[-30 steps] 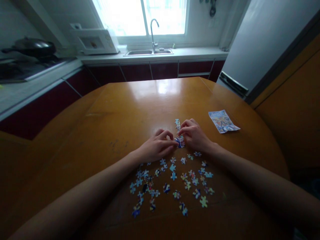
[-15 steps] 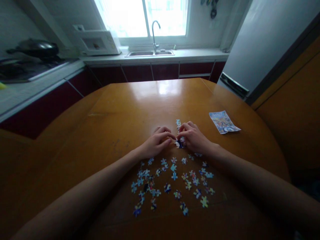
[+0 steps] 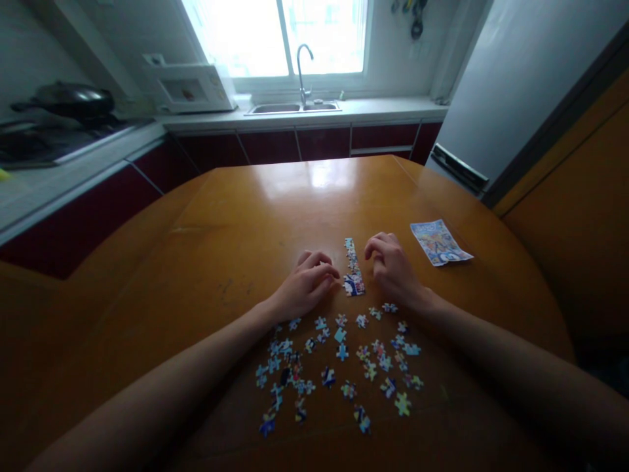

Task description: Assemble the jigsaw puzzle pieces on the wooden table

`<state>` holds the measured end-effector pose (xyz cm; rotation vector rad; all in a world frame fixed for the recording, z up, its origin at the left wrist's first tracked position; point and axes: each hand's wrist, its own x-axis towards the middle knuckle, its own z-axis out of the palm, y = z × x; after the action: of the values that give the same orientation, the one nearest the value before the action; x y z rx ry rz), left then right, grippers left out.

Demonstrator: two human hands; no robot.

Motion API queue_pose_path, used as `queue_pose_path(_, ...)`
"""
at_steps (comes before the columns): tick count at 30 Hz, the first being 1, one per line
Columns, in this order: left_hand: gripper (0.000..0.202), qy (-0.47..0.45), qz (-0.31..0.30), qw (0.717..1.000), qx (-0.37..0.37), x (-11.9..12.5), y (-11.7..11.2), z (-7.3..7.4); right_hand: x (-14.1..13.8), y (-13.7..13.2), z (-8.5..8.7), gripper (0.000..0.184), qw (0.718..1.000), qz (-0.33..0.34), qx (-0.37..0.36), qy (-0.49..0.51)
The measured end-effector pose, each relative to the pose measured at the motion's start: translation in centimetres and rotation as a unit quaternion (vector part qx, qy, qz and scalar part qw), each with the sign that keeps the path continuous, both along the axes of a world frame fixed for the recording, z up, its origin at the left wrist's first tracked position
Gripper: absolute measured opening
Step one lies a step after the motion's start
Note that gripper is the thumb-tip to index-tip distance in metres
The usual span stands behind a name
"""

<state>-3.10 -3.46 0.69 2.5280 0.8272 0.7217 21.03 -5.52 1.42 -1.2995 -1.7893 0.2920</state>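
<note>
A short strip of joined puzzle pieces (image 3: 352, 267) lies on the round wooden table (image 3: 236, 223), running away from me. My left hand (image 3: 305, 287) rests just left of the strip, fingers curled, fingertips close to its near end. My right hand (image 3: 392, 267) sits just right of the strip, fingers bent and lifted, not touching it. Neither hand holds a piece. Several loose puzzle pieces (image 3: 339, 364) are scattered on the table between my forearms.
A printed puzzle picture sheet (image 3: 439, 241) lies on the table to the right. Behind the table runs a kitchen counter with a sink and tap (image 3: 295, 105), a microwave (image 3: 189, 86), and a pan on a stove (image 3: 69, 101). A fridge (image 3: 496, 98) stands at the right.
Both hands were pinching the near end of the joined strip. They have let go and drawn apart, leaving the strip lying flat between them.
</note>
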Motion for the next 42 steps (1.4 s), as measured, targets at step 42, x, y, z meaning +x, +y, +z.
queue_pose_path(42, 0.036, 0.072, -0.047, 0.996, 0.037, -0.1, -0.4, 0.4, 2.3, 2.3, -2.8, 0.026, 0.997, 0.016, -0.066, 0.03)
